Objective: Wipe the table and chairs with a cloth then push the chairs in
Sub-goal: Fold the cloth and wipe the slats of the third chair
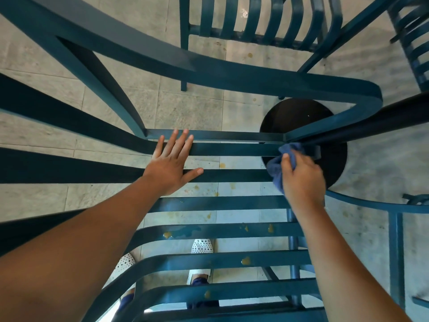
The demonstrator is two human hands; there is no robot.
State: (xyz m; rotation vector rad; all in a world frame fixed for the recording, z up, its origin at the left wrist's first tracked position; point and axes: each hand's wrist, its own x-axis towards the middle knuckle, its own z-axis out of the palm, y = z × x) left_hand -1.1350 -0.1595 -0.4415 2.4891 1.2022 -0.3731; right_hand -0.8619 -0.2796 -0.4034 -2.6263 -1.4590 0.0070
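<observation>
Teal-painted metal forms the chair [222, 203] directly below the camera; its seat is a row of flat slats with open gaps through which the floor [41, 61] shows. Several slats carry yellowish spots and a wet-looking smear, mostly on the slats nearer the person. A curved armrest bar runs across the upper part of the view and bends down at the right.

Cloth [277, 167]: one, blue, bunched. The right hand [301, 180] grips it with fingers curled round the fabric, thumb on top, and presses it against the right end of the far seat slats, just beside the frame corner.

The left hand [171, 163] lies flat on the far slats, fingers straight and spread wide, thumb out to the right, holding nothing.

Count of chairs in view: one under the hands, a second chair [260, 19] with a slatted seat at top centre, and parts of others at the right edge that are too cropped to count. One round black base [334, 163] rests on the floor under the right side of the near chair, with a dark column rising from it toward the right edge; the counter top is not in view.

Floor: pale tiles, stained with small yellowish marks. Two white dotted shoes [202, 246] show through the seat gaps.
</observation>
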